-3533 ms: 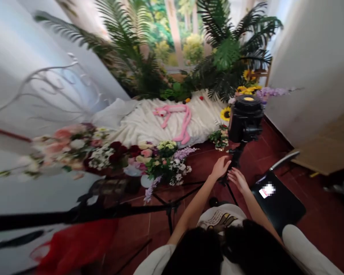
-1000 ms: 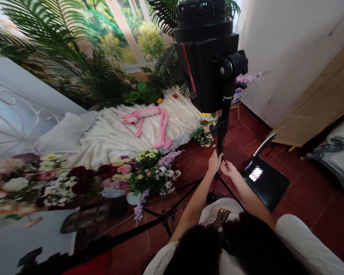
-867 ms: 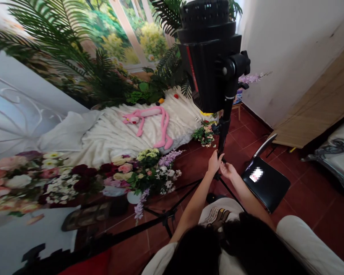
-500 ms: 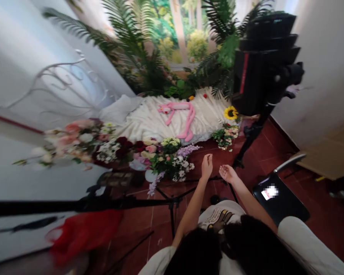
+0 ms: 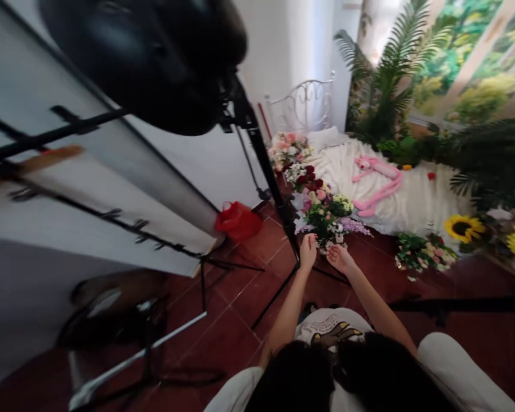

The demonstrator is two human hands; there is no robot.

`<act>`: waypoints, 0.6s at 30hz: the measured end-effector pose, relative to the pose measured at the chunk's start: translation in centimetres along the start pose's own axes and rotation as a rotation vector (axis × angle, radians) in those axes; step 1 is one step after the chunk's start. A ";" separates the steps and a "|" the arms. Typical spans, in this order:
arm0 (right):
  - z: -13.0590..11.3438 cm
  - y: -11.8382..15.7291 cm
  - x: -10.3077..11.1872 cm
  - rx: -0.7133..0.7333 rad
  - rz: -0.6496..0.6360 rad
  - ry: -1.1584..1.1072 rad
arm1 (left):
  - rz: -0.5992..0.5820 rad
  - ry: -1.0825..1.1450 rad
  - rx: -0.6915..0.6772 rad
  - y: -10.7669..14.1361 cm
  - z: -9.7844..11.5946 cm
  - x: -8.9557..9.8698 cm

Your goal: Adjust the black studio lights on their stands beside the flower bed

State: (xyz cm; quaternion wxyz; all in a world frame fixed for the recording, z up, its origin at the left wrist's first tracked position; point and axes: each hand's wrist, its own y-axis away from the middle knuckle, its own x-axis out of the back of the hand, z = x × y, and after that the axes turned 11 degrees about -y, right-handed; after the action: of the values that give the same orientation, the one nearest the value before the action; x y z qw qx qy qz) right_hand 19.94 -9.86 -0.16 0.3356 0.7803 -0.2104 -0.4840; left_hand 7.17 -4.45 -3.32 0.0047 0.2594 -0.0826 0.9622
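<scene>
My left hand (image 5: 308,250) is held out in front of my body, fingers loosely stretched and apart from anything. Beside it on the right, my right hand (image 5: 339,258) is turned palm up, its fingers slightly bent and nothing in the palm. A gap separates the two hands. Behind them, from this viewpoint, is a bunch of mixed flowers (image 5: 325,213) with pink, white and purple blooms. A black light stand (image 5: 278,200) rises just left of my left hand.
A pink plush toy (image 5: 380,169) lies on a white draped bed (image 5: 420,200) with a white metal headboard (image 5: 305,100). Large black lamp (image 5: 154,57) hangs upper left. Red fabric (image 5: 238,221) rests near the wall. Sunflowers (image 5: 464,228) stand at right; tripod legs cross the tiled floor.
My view has swung to the left, so the bed and flowers now appear further right. The left-hand lamp and backdrop stand have come into view. Both hands keep nearly the same pose.
</scene>
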 end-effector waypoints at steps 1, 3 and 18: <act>0.6 -0.4 -1.0 -0.028 -0.015 0.033 | 0.042 -0.006 0.020 0.0 -0.7 1.0; 1.9 -0.9 -2.5 -0.076 -0.047 0.088 | 0.117 -0.011 0.052 0.0 -1.9 2.6; -1.3 -7.5 -16.3 0.738 -0.503 1.683 | 0.300 -0.329 -0.004 -4.1 1.2 8.3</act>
State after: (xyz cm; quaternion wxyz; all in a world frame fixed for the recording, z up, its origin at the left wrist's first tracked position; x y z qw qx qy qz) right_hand 13.94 6.31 4.79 -0.0046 0.9518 0.1348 0.2756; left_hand 0.80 -0.85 2.45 -0.1516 0.3975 -0.1220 0.8967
